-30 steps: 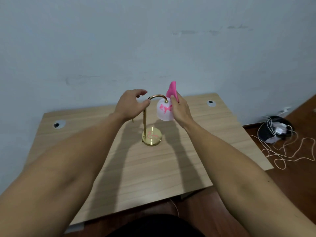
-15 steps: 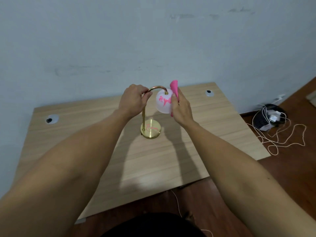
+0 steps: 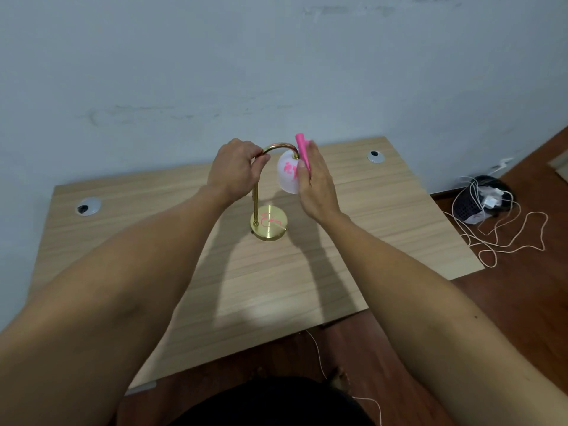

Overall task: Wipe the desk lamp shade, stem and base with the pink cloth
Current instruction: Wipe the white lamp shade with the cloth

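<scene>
We are reaching both bare forearms forward, converging ahead. Our left hand (image 3: 236, 170) is curling its fingers (image 3: 259, 161) closed around the lamp stem (image 3: 276, 147). Our right hand (image 3: 316, 186) is standing edge-up, palm leftward, pressing the pink cloth (image 3: 302, 150) against the shade (image 3: 287, 176).

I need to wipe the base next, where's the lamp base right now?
The brass lamp base sits mid-desk, below the left hand and the white shade.

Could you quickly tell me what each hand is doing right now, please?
Left hand: closed around the lamp stem at its curve.
Right hand: pressing the pink cloth against the lamp shade.
</scene>
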Demonstrator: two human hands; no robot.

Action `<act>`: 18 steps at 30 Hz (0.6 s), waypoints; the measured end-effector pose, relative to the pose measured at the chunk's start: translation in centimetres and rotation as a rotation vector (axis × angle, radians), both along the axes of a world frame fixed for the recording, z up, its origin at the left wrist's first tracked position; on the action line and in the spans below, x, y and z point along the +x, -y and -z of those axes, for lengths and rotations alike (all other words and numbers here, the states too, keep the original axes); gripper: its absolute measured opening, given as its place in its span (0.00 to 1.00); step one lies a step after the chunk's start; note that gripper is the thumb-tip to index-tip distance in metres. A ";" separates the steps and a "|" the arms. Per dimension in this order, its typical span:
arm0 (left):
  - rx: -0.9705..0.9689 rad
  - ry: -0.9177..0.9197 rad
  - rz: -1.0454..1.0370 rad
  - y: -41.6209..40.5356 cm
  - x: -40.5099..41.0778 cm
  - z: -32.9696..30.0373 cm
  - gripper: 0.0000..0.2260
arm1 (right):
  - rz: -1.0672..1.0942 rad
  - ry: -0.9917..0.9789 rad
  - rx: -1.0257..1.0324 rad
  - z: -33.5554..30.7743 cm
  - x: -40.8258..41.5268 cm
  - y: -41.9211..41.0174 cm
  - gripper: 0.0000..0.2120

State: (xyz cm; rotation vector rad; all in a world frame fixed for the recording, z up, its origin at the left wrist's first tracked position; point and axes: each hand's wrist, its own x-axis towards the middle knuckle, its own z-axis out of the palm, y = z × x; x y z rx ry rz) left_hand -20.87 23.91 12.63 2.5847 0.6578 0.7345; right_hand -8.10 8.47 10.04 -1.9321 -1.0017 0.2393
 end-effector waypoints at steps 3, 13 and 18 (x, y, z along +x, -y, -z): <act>0.007 0.001 -0.002 0.1 0.1 0.2 0.15 | -0.047 0.107 0.029 2.2 -0.8 1.9 0.26; -0.002 -0.019 -0.018 0.3 -0.4 -0.1 0.16 | -0.035 0.116 0.003 1.8 -0.8 0.9 0.26; -0.016 -0.032 -0.021 0.9 -0.3 -0.5 0.15 | 0.076 -0.069 0.082 2.7 -1.8 1.5 0.26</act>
